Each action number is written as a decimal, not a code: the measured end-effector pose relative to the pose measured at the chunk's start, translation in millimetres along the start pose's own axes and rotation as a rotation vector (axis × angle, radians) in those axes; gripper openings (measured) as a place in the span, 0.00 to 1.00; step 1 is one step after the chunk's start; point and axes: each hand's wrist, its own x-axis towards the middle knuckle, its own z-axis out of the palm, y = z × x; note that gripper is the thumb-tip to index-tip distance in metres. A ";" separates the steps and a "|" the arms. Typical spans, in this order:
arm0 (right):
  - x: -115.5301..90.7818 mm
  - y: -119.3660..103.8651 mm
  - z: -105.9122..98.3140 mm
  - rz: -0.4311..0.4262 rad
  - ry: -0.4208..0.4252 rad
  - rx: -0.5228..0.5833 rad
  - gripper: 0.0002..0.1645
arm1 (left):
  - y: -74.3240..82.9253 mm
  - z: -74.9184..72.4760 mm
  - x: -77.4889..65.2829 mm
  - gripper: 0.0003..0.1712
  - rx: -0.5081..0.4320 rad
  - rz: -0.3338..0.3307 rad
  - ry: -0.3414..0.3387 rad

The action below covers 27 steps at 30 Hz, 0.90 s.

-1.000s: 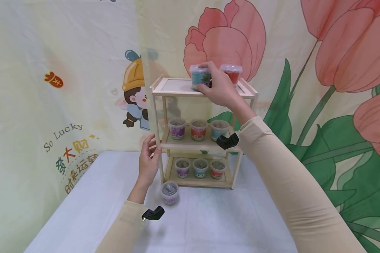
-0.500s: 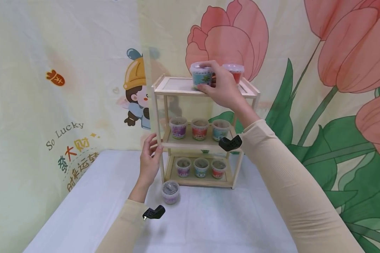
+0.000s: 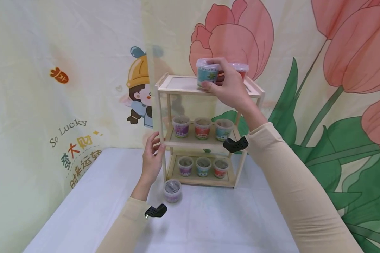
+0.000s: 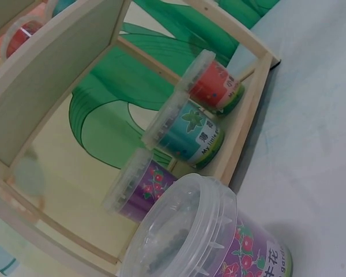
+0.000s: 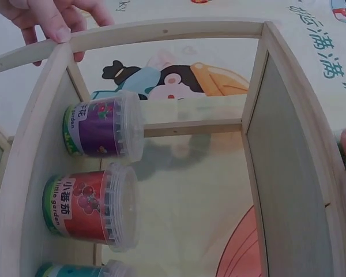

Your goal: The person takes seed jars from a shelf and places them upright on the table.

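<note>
A teal-labelled plastic cup (image 3: 207,73) with a clear lid is pinched between the thumb and fingers of my right hand (image 3: 230,86), at the top tier of a wooden shelf rack (image 3: 180,83). Behind that hand, a red-labelled cup (image 3: 242,68) is partly hidden on the same tier. My left hand (image 3: 152,158) grips the rack's left post, level with the middle tier; its fingers (image 5: 49,17) show at the frame in the right wrist view. A purple-labelled cup (image 3: 172,191) stands on the table in front of the rack's left foot.
On the middle tier, purple (image 3: 181,127), red (image 3: 202,129) and teal (image 3: 223,130) cups stand in a row. The bottom tier holds purple (image 3: 185,167), teal (image 3: 203,167) and red (image 3: 221,169) cups. A printed cloth backdrop (image 3: 92,52) hangs behind the white table (image 3: 209,218).
My right hand has lifted the teal cup slightly and tilted it a little. My left hand keeps its hold on the post. The whole view has shifted slightly.
</note>
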 end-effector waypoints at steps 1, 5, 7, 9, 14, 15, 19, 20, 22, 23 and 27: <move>-0.5 -0.4 -0.4 -0.005 0.000 0.005 0.39 | 0.2 0.0 -0.2 0.28 0.001 -0.002 0.000; -2.5 -0.7 -1.5 -0.025 -0.008 0.031 0.39 | 0.4 -0.2 -0.7 0.28 0.009 -0.005 0.000; -3.9 -0.8 -2.1 -0.030 -0.010 0.042 0.39 | 0.4 -0.2 -0.7 0.28 0.011 0.000 0.000; -5.6 -1.0 -2.6 -0.034 -0.014 0.050 0.39 | -0.1 0.1 -0.5 0.28 0.015 0.005 -0.001; -9.0 -0.9 -2.9 -0.053 -0.017 0.068 0.39 | -2.2 1.1 0.4 0.28 0.021 0.012 0.002; -9.5 -0.8 -2.8 -0.056 -0.017 0.069 0.39 | -2.4 1.3 0.4 0.28 0.020 0.013 0.003; -11.8 -1.1 -2.5 -0.074 -0.016 0.072 0.38 | -1.8 2.4 -0.2 0.28 0.015 0.016 0.001; -12.3 -1.2 -2.5 -0.081 -0.016 0.074 0.38 | -1.0 2.7 -0.4 0.28 0.016 0.014 -0.001; -14.2 -2.1 -2.7 -0.097 -0.020 0.081 0.38 | 0.1 3.1 -0.4 0.28 0.015 0.007 -0.004; -15.1 -2.4 -2.7 -0.105 -0.023 0.084 0.38 | 0.4 3.0 -0.3 0.28 0.017 0.003 -0.004; -21.2 -5.2 -2.4 -0.125 -0.039 0.084 0.39 | 1.2 1.8 -0.1 0.28 0.019 -0.001 -0.001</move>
